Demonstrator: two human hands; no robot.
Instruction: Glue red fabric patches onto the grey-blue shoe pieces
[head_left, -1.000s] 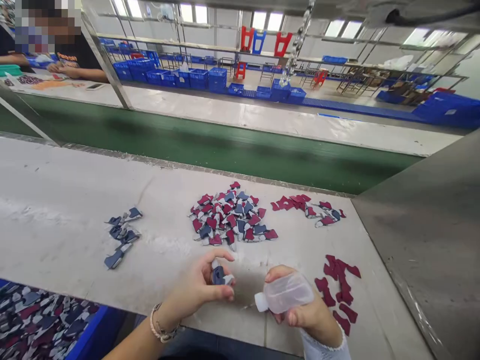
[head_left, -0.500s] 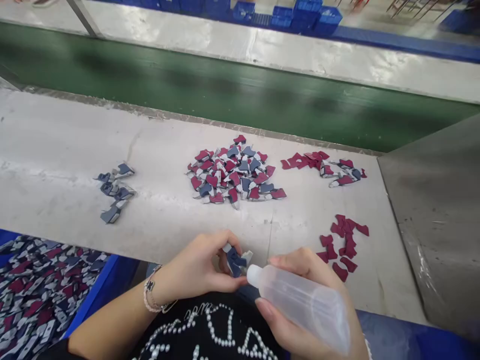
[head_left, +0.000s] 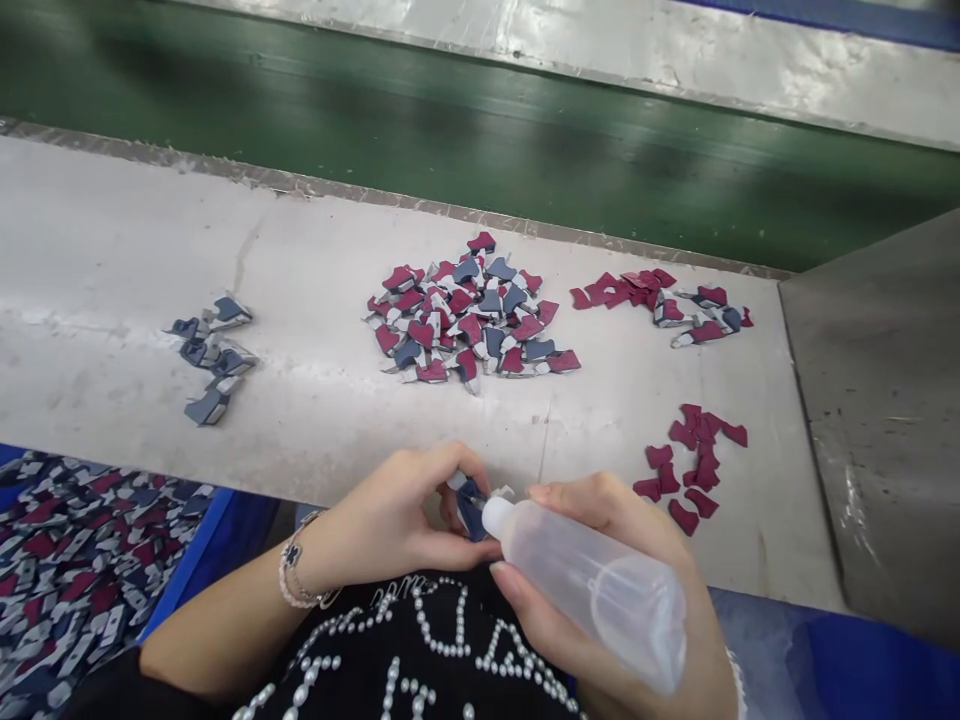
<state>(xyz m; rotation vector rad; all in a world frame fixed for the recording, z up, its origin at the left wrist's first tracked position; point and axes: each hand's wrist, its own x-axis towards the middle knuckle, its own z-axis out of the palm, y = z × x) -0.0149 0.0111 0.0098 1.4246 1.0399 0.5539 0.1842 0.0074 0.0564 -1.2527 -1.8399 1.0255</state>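
Note:
Between the fingers and thumb of my left hand (head_left: pixel 420 515) is a small dark blue and grey plastic part (head_left: pixel 471 508). My right hand (head_left: pixel 600 560) is wrapped round a translucent squeeze bottle (head_left: pixel 592 580), tilted so its white tip (head_left: pixel 496 517) meets or nearly meets the part. Whether anything comes out of the tip cannot be seen. Beyond my hands lies a heap of assembled maroon, blue and grey parts (head_left: pixel 465 320). Loose maroon pieces (head_left: pixel 701 460) lie on the table to the right of my right hand.
A few blue-grey parts (head_left: pixel 214 355) lie on the pale table (head_left: pixel 315 420) at left. More maroon pieces (head_left: pixel 626 288) and several assembled parts (head_left: pixel 705 315) are at the back right. A blue bin (head_left: pixel 202 560) full of parts stands lower left. A metal panel (head_left: pixel 877 420) bounds the right side.
The view has tipped downward, so the far blue crates have left the picture. The bottle tip has moved slightly left, closer over the part in my left hand.

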